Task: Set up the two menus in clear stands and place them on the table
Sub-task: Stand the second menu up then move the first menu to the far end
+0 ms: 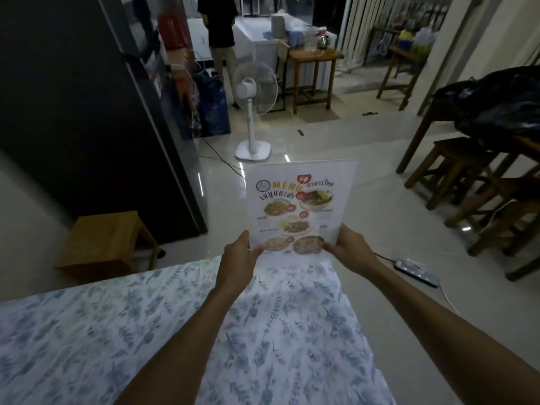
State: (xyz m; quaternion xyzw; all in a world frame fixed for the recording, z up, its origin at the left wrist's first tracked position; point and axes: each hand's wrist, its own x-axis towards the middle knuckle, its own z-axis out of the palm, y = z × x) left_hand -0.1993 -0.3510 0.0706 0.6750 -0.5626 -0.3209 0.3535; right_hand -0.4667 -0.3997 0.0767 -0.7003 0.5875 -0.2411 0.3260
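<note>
A white menu point(301, 200) with food pictures and the word MENU stands upright in a clear stand at the far edge of the table point(117, 331), which has a blue floral cloth. My left hand point(239, 255) grips its lower left corner. My right hand point(347, 249) grips its lower right corner. The stand's base is hidden behind my hands and hard to make out. Only one menu is in view.
A small wooden stool point(108, 241) stands on the floor left of the table, beside a dark fridge point(87, 112). A white floor fan point(254, 92) is ahead. Wooden stools and a table point(473, 182) stand at the right. A person point(219, 30) stands at the back.
</note>
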